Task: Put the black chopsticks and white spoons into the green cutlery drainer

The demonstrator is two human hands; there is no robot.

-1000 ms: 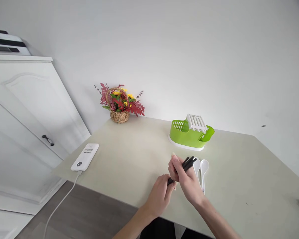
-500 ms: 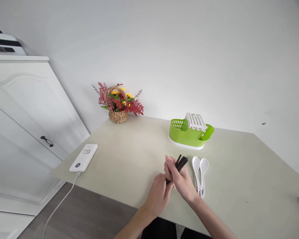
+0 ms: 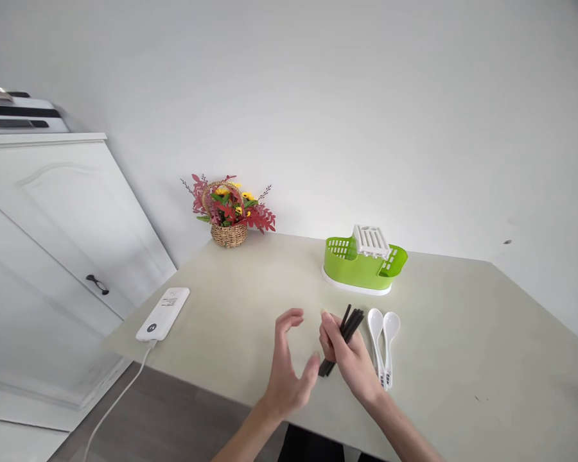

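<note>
The left hand point(image 3: 289, 369) has come away from the lower end of the black sticks point(image 3: 352, 325) and opened; a moment ago it was closed around them. Its thumb and fingers now curve wide apart, holding nothing, just beside the bundle. The right hand point(image 3: 345, 356) keeps a closed fist around the slim, straight, dark rods, which have a dull finish and fan slightly at the top. Their long axis slants from lower left to upper right, the upper ends pointing toward the green holder point(image 3: 361, 270) and the lower ends toward the table's near edge. They are in front of the holder, left of two glossy white spoons point(image 3: 390, 326) with rounded bowls; whether their lower ends touch the smooth, pale table point(image 3: 245, 308) is hard to tell. The holder has perforated, curved walls, a white base and a slotted white rack point(image 3: 372, 242) on top.
</note>
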